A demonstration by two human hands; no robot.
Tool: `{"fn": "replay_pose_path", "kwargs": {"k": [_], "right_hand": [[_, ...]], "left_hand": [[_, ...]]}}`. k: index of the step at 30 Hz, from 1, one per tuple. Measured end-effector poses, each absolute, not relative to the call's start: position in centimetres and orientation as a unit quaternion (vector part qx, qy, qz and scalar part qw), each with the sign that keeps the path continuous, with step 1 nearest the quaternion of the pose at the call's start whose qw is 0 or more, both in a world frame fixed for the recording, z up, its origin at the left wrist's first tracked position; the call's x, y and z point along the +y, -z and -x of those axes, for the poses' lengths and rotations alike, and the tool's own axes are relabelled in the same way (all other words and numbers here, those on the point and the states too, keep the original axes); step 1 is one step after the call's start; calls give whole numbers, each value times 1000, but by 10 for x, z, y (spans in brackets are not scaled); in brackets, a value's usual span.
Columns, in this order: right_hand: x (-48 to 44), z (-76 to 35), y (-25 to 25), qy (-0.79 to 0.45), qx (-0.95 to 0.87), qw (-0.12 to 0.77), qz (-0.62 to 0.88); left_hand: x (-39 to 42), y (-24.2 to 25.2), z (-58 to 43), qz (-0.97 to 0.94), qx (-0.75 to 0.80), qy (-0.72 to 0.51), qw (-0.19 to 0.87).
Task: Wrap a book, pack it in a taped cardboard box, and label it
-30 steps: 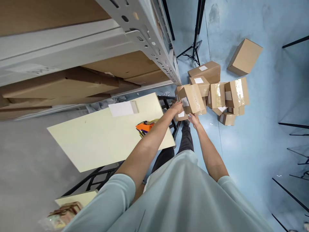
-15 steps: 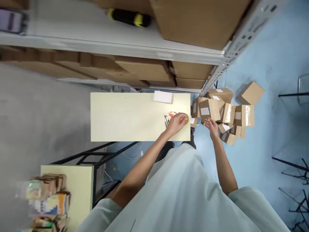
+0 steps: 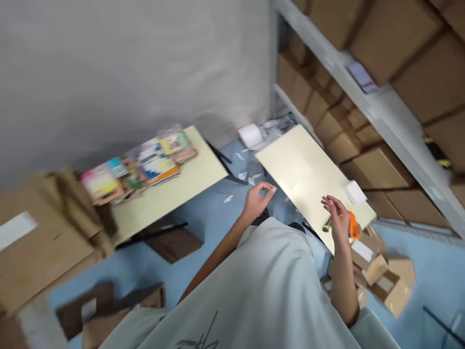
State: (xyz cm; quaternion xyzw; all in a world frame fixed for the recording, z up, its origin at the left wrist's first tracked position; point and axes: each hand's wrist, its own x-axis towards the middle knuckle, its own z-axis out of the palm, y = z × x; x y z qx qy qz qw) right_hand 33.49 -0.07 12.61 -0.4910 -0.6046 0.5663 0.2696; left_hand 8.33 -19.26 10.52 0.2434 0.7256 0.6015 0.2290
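Observation:
My left hand hangs in the air left of the near table. Its thumb and fingertips come together in a loop, and I see nothing between them. Over the near table's right part, my right hand is open, fingers loosely bent and apart, holding nothing. Just right of it is an orange tape dispenser, partly covered by the hand. A box cutter lies by its left side. A small white box sits at the table's far edge.
Left is a second table with packaged books. A large carton stands beyond it. Opened cartons lie on the floor at right. Shelving full of boxes runs along the upper right. A white roll is by the wall.
My view has swung left, bringing the second table and large carton into sight. My left hand has come away from the near table's right end; my right hand now appears over that table.

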Motion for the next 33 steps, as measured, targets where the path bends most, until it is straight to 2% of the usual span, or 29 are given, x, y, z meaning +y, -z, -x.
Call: {"fn": "replay_pose_path", "kwargs": {"k": [8,15,21,27,33], "right_hand": [[-58,-109,-152,-620,-705,104,328],[-92,61,-125,-667,-719,22,193],[-133,188,-87,-702,-701,-62,112],[-179,267,-51,-706,-690,-129,93],[-218,306,-21,-664,-725,-141,115]], "left_hand": [[-335,-113,31,-31,772,-631,72],[-394,-98,111,79,792,-606,-4],[-429,-89,167,157,800,-579,-18],[-459,-65,211,205,798,-566,-16],[-493,-16,253,220,811,-541,33]]}}
